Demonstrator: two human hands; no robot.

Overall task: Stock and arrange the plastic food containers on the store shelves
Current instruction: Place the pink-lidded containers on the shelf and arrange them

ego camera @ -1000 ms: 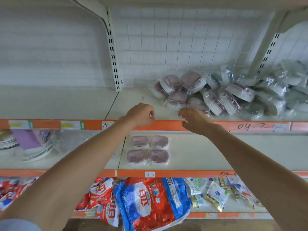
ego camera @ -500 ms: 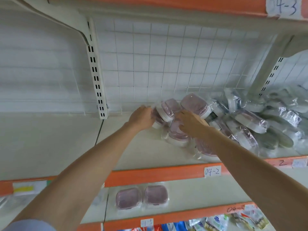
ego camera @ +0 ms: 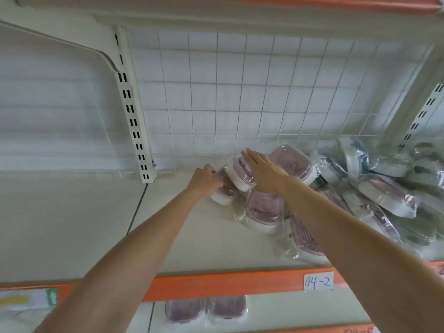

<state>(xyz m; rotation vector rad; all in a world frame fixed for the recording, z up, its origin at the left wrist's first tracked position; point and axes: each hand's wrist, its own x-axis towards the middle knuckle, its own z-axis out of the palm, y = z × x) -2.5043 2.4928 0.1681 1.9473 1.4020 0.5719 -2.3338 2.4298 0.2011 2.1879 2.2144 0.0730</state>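
Shelf (ego camera: 192, 239), cream with an orange front edge, tagged 04-2 (ego camera: 318, 281). A heap of plastic-wrapped food containers (ego camera: 374, 188) sits at its right rear against the wire grid back (ego camera: 240, 92). Lids are mauve, bases white; contents cannot be told through the wrap.

Left hand (ego camera: 204, 180), fingers curled, grips the leftmost container (ego camera: 223, 195), which is tilted on its edge. Right hand (ego camera: 262, 169), fingers straight and together, lies flat on the container just above it (ego camera: 237, 174). A third container (ego camera: 264, 210) lies below them, near the front of the heap. 2 more containers (ego camera: 206, 308) lie flat, side by side, on the shelf below.

Against 0.5 s ago: the right hand has gone from the lower container up to the higher one; the left hand keeps its hold at the heap's left end.
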